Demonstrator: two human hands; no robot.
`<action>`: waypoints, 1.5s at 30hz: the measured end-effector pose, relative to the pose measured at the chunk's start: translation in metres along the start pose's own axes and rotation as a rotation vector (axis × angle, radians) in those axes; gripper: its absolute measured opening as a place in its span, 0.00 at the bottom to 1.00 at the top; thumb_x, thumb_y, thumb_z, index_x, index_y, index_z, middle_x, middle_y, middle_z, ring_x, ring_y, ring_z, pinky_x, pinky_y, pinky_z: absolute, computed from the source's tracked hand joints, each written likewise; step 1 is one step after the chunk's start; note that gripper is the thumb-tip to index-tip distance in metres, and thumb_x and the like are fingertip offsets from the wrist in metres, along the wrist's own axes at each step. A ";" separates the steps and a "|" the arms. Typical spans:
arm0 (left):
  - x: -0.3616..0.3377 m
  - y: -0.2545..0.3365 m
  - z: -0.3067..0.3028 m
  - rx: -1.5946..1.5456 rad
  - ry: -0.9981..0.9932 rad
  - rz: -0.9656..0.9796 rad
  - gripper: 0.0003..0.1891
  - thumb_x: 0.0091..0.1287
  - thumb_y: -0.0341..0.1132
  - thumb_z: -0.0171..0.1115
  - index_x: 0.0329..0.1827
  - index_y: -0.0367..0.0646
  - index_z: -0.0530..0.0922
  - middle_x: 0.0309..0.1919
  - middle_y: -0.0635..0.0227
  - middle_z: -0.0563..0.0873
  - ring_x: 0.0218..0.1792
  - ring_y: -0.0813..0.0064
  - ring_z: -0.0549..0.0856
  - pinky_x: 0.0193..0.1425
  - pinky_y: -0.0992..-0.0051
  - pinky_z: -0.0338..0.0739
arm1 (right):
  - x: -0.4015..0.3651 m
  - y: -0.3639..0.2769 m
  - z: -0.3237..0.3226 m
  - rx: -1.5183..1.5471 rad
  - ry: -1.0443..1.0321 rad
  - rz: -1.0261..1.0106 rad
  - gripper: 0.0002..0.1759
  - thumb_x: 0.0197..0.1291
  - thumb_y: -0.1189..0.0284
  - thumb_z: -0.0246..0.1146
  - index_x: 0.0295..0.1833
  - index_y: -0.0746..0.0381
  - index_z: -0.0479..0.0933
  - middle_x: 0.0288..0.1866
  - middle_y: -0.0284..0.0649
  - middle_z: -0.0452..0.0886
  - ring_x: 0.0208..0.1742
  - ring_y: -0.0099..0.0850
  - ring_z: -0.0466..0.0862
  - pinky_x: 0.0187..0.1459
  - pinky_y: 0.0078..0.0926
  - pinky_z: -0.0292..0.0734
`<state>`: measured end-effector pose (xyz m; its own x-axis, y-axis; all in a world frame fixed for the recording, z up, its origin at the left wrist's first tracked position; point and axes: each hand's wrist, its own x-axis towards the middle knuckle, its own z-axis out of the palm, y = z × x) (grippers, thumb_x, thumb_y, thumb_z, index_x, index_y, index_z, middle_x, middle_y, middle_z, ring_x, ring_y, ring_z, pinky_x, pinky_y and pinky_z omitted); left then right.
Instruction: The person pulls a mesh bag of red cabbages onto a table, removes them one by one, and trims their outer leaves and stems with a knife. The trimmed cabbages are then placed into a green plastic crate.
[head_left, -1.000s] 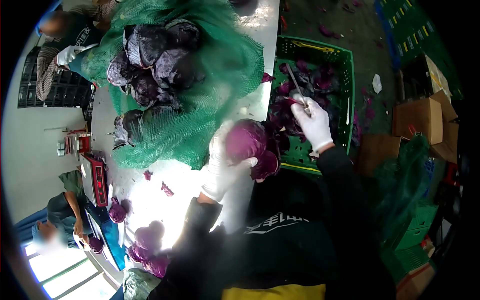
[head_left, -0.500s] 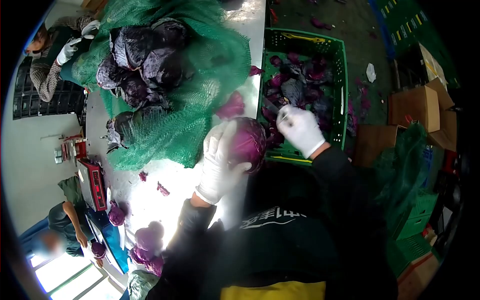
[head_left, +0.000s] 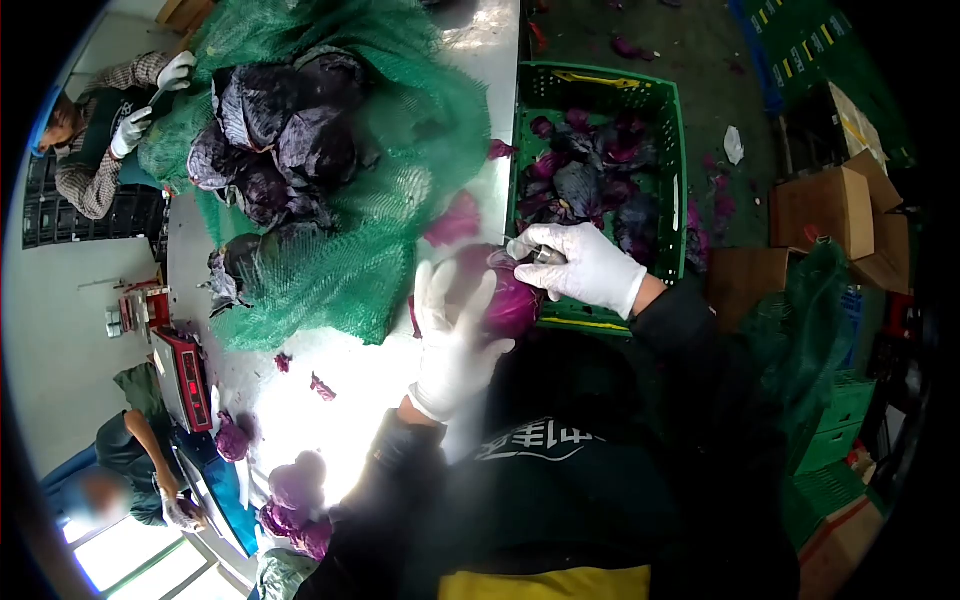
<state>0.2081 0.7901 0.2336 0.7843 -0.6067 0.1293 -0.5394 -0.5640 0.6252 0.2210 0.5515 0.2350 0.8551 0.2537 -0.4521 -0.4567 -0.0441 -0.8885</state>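
Note:
A peeled red cabbage (head_left: 512, 308) is at the table edge in front of me. My left hand (head_left: 452, 340), in a white glove, steadies it from the near left side with the fingers spread over it. My right hand (head_left: 590, 265), also gloved, is closed around a small knife (head_left: 548, 256) at the far right side of the cabbage; its blade is mostly hidden. Beyond the hands, a green crate (head_left: 683, 180) holds dark purple outer leaves (head_left: 580, 185). Unpeeled red cabbages (head_left: 285, 120) lie in a green mesh bag (head_left: 400, 120) on the table.
A loose leaf (head_left: 455, 218) and scraps lie on the metal table (head_left: 320, 410). Peeled cabbages (head_left: 297, 485) sit at the near left, by a red scale (head_left: 182, 375). Two other people work across the table. Cardboard boxes (head_left: 825, 215) stand on the right.
My right hand has moved left from above the crate to the cabbage. My left hand's fingers have spread, and the cabbage has turned and shifted slightly nearer.

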 end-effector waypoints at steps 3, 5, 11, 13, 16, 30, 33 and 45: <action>-0.003 0.004 0.005 0.196 -0.016 0.073 0.46 0.44 0.31 0.81 0.73 0.54 0.74 0.69 0.59 0.69 0.71 0.50 0.64 0.69 0.58 0.67 | -0.007 0.008 0.006 -0.503 0.203 -0.379 0.10 0.62 0.69 0.64 0.43 0.65 0.78 0.36 0.51 0.84 0.36 0.49 0.85 0.39 0.38 0.81; 0.003 0.013 0.003 0.254 -0.040 0.130 0.45 0.43 0.32 0.79 0.72 0.53 0.75 0.66 0.65 0.73 0.69 0.54 0.66 0.72 0.56 0.62 | 0.002 0.024 0.002 -0.717 0.420 -0.517 0.09 0.62 0.69 0.63 0.41 0.63 0.77 0.35 0.50 0.83 0.35 0.52 0.84 0.36 0.42 0.79; 0.002 0.014 0.014 0.271 -0.043 0.221 0.43 0.43 0.36 0.79 0.70 0.57 0.76 0.66 0.69 0.74 0.70 0.57 0.68 0.74 0.49 0.57 | 0.002 0.012 -0.002 -0.340 0.194 -0.100 0.35 0.59 0.49 0.70 0.60 0.66 0.76 0.55 0.54 0.84 0.56 0.45 0.85 0.56 0.32 0.79; 0.000 0.011 0.018 0.285 -0.073 0.197 0.44 0.44 0.36 0.78 0.71 0.58 0.75 0.66 0.68 0.74 0.72 0.55 0.66 0.77 0.45 0.54 | 0.005 0.005 -0.001 -0.354 0.098 0.036 0.24 0.58 0.63 0.76 0.54 0.65 0.78 0.35 0.33 0.79 0.36 0.21 0.74 0.42 0.22 0.74; -0.002 0.007 0.014 0.224 -0.094 0.203 0.43 0.47 0.33 0.77 0.72 0.56 0.74 0.64 0.65 0.74 0.73 0.49 0.64 0.77 0.40 0.54 | 0.001 -0.001 -0.004 -0.439 0.073 -0.003 0.20 0.60 0.63 0.72 0.50 0.66 0.77 0.30 0.38 0.79 0.33 0.28 0.79 0.40 0.28 0.77; -0.021 -0.010 -0.003 0.176 0.118 0.020 0.52 0.50 0.35 0.80 0.76 0.37 0.57 0.70 0.47 0.65 0.72 0.42 0.65 0.76 0.47 0.60 | -0.016 0.045 0.002 -0.334 0.364 -0.288 0.31 0.57 0.56 0.72 0.63 0.60 0.76 0.49 0.43 0.77 0.41 0.35 0.82 0.45 0.32 0.81; -0.015 -0.024 0.001 0.056 0.213 0.072 0.56 0.48 0.35 0.83 0.78 0.38 0.54 0.71 0.48 0.64 0.73 0.45 0.65 0.77 0.51 0.62 | -0.014 0.048 0.050 -0.153 0.191 -0.429 0.39 0.59 0.52 0.73 0.70 0.61 0.70 0.58 0.42 0.76 0.52 0.33 0.82 0.52 0.31 0.81; 0.017 -0.012 0.000 0.251 0.090 -0.081 0.60 0.39 0.44 0.84 0.78 0.41 0.60 0.69 0.53 0.68 0.68 0.48 0.67 0.70 0.53 0.62 | -0.001 0.039 0.057 -0.591 0.481 -0.503 0.28 0.56 0.60 0.70 0.58 0.64 0.75 0.42 0.45 0.83 0.37 0.44 0.86 0.38 0.37 0.83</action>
<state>0.2280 0.7864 0.2290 0.8462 -0.5079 0.1615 -0.5238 -0.7368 0.4275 0.1884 0.6045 0.2055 0.9899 -0.0474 0.1333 0.0843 -0.5591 -0.8248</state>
